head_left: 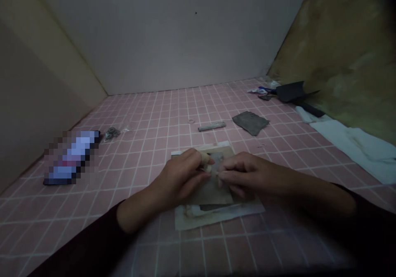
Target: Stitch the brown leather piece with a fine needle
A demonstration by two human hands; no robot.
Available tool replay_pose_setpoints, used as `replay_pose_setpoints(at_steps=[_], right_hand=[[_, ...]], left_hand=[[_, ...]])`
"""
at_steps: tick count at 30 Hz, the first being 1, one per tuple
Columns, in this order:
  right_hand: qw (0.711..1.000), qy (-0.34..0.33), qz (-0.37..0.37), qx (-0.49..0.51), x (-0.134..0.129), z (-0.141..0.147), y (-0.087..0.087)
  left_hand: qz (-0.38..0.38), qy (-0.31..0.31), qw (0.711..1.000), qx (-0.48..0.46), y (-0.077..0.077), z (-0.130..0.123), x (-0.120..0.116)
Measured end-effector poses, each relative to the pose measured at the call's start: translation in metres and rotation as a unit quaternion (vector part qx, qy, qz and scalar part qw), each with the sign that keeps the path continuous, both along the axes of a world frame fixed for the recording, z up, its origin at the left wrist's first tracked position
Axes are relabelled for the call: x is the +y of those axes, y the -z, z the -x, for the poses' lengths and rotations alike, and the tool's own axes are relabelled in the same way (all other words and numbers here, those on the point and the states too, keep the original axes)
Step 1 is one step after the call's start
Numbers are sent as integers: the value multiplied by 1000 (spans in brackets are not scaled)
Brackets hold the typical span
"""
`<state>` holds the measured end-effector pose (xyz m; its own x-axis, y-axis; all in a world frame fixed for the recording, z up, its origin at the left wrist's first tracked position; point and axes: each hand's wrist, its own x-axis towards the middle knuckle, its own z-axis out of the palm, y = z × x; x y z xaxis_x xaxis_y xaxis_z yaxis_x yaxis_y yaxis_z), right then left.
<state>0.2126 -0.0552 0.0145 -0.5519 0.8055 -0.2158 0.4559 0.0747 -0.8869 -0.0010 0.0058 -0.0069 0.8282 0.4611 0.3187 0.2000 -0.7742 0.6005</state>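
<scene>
Both hands are close together over a stack of stained papers [198, 221] on a pink checked cloth. My left hand [187, 174] is closed, its thumb and fingers pinching a small pale piece that I cannot make out clearly. Just to its right, my right hand [239, 174] is closed too, fingertips pressed together near the same piece; what they hold is too small and dark to name. A brownish sheet [210, 194] lies on top of the stack, beneath the hands, and its middle is partly hidden by them.
Beyond the papers lie a grey roll [212, 126], a small ring [191, 121] and a dark grey cloth piece [250, 123]. At left are a phone [74, 157] and a bag of rings [111, 133]. A black scoop [291, 91] and white cloth [352, 143] lie right.
</scene>
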Motion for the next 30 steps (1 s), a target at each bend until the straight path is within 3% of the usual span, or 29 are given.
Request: replay_pose_setpoints(at_steps=[1,3,6,8,10,13,15,16,18,21,23,26,30], right_hand=[[1000,3,-13,-4,1,0,1],[990,32,-122,-58,0,0,8],[944,55,-288,-153,-5,4,20],[933,55,-316,-165,-7,6,22],[949,61,-276,-137,-7,6,17],[994,39,-91,-42,-4,3,5],[1000,12,8,9,-2,1,1],[1000,12,10,12,-1,0,2],[995,38,-88,-35,-1,1,7],[945,70,-288,-137,-4,3,19],[926,62,-334,-164,-5,4,22],[947,60,-280,-144,-5,4,16],[999,19,-46,-20,-1,0,1]], left_hand=[[1,-1,1000,-2,0,0,0],[23,-10,1000,2,1,-1,0],[63,-24,998,18,0,-2,0],[66,-31,997,20,-1,-2,0],[46,-31,998,11,-1,-2,0],[-1,-11,1000,-1,0,-1,0],[-8,-1,1000,-7,1,0,1],[-1,-4,1000,-9,1,0,1],[28,-21,999,-9,1,0,2],[96,-38,995,2,0,0,2],[122,-41,992,9,0,0,1],[85,-44,995,5,0,0,0],[8,-13,1000,-13,1,0,1]])
